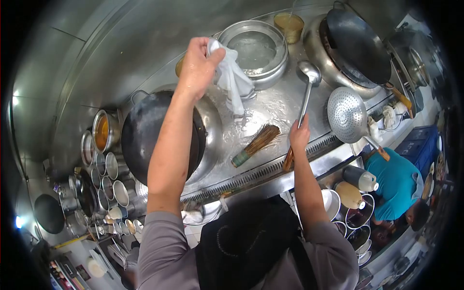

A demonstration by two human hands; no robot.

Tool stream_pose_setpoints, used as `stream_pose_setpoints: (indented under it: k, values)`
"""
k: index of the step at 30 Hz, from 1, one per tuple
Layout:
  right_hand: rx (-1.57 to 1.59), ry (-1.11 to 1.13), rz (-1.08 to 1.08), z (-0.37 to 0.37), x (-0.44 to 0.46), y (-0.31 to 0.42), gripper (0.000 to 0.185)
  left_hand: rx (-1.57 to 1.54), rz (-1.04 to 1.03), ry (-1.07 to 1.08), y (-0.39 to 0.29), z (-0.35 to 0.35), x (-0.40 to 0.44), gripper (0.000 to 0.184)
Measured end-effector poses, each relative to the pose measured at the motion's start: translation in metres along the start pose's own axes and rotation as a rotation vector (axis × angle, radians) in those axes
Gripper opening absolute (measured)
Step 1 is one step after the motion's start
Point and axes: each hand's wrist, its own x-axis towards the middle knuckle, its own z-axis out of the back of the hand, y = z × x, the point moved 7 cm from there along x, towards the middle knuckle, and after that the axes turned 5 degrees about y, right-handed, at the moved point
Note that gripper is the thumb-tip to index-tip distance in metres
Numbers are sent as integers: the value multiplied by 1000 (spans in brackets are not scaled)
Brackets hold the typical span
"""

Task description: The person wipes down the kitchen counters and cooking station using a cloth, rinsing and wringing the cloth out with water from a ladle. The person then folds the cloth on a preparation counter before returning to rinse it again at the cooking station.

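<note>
pinching a limp white cloth (234,82) between left-hand (202,66) thumb and fingers, beside a round silver metal basin (271,78) of water. gripping a long silver metal ladle (307,94) with closed right-hand (299,137) fingers, near a perforated metal strainer (347,115). between both, on the wet steel counter (278,110), a brown bristle brush (256,145).

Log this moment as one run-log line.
left hand: holds draped white cloth | right hand: holds long-handled metal ladle | green-bound brown bristle brush: on wet steel counter
</note>
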Motion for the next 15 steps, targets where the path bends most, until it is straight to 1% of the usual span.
stream_pose_setpoints:
  k: [1,3,5,6,7,8,9,10,12,13,14,15]
  values:
    - [6,56,-60,-14,3,-15,60,3,-1,-5,-17,2,-4,42]
    - [3,30,-36,-37,4,-31,63,19,-41,16,-48,4,-20,45]
    - [-1,5,-9,-40,7,-18,67,-7,-53,46,-68,2,-32,45]
    - [-163,41,113,-30,6,20,71,-39,-67,84,-72,-1,-37,45]
    - [-176,47,229,-22,5,63,73,-41,-68,83,-73,-3,-42,45]
    - [-189,52,345,-14,3,107,74,-121,-96,118,-75,-7,-46,44]
    - [-122,40,398,-20,5,130,74,-202,-125,155,-78,-10,-48,44]
    - [-56,30,451,-26,6,152,74,-205,-127,157,-70,-11,-47,44]
    - [1036,610,17,-92,17,145,59,-361,-106,117,-28,-8,-45,42]
    - [1150,518,-128,-90,20,143,41,-388,-57,78,0,-5,-48,39]
    - [1154,525,-117,-80,21,151,41,-371,27,24,35,-2,-55,40]
    - [1329,536,-278,-68,19,153,38,-346,178,-5,74,-3,-66,47]
